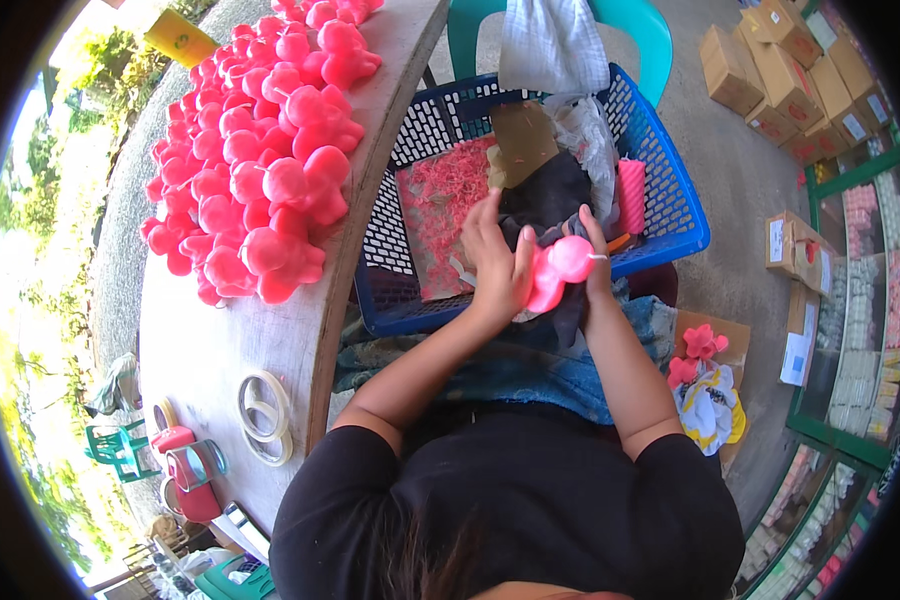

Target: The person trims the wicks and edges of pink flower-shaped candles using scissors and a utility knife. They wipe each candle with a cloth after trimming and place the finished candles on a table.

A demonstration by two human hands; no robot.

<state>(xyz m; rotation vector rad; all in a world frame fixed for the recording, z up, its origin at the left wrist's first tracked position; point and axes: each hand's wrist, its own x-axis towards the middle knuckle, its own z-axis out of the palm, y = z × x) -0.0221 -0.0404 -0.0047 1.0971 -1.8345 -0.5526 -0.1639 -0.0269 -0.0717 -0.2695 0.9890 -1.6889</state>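
My left hand (495,259) holds a pink figure-shaped candle (556,270) by its lower part, above the near rim of a blue plastic basket (521,289). The candle's round top, with a white wick, points right. A dark cloth (568,311) is bunched in my right hand (596,259), which rests against the candle's far side; its fingers are partly hidden. In the basket lie a tray of pink wax shavings (450,199), a brown sheet (523,142), clear plastic (589,142) and a pink spiral pillar candle (631,196).
Many pink figure candles (285,180) crowd the table (195,337) at left, with tape rolls (262,409) nearer me. A teal chair (649,45) stands behind the basket. Cardboard boxes (784,82) and candle shelves (862,300) are at right; pink pieces (703,341) lie on cardboard.
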